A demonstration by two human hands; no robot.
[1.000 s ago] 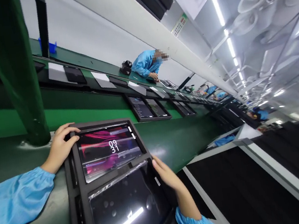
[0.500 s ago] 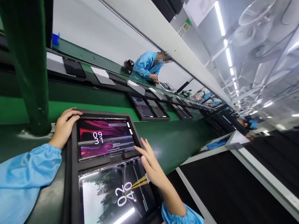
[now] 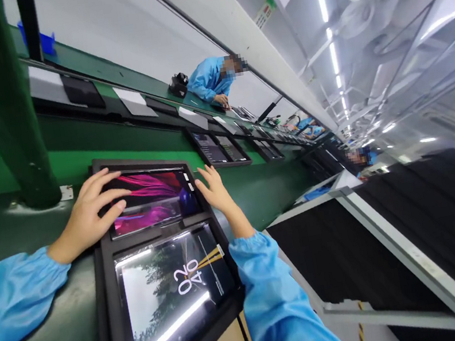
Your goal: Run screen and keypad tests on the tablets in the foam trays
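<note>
A black foam tray (image 3: 102, 255) lies on the green conveyor belt (image 3: 10, 230) and holds two tablets. The far tablet (image 3: 157, 197) shows a pink and purple screen. The near tablet (image 3: 172, 287) shows a forest picture with the digits 02 40. My left hand (image 3: 87, 217) rests with spread fingers on the left part of the far tablet's screen. My right hand (image 3: 213, 190) lies open at that tablet's right edge, fingers stretched out on the tray rim. Both arms wear light blue sleeves.
A green post (image 3: 4, 115) rises just left of the tray. More black trays with lit tablets (image 3: 219, 148) follow along the belt. A person in a blue coat (image 3: 210, 80) works at the far side. To the right lies a dark surface behind a grey frame (image 3: 397, 247).
My left hand slid from the tray's top left corner onto the far tablet's screen. My right hand moved up from the near tablet's edge to the far tablet's right edge. The near tablet's screen lit up.
</note>
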